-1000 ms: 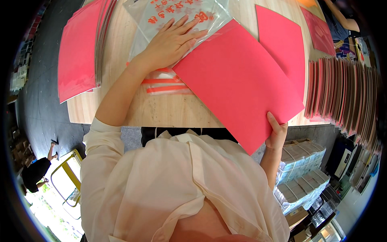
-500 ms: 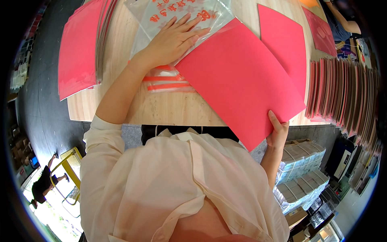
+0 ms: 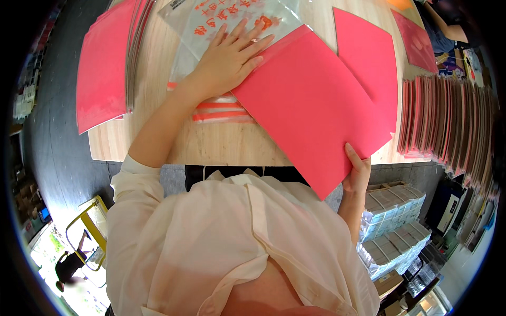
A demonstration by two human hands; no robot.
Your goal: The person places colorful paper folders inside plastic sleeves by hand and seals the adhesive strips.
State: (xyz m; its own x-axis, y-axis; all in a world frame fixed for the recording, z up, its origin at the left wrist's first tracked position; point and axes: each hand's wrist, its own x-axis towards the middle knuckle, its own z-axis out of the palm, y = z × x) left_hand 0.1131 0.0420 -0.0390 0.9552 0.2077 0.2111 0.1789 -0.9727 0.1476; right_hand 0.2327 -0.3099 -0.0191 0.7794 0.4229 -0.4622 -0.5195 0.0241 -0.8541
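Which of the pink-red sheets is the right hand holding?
The large middle sheet, its near right edge gripped by the right hand, one corner overhanging the table; no hand touches the other pink-red sheets.

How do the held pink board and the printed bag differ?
The board is opaque, plain pink; the bag is see-through with red print. The right hand grips the board, which juts past the near edge of the table; the left hand lies on the bag, well inside that edge. Both look thin and flat.
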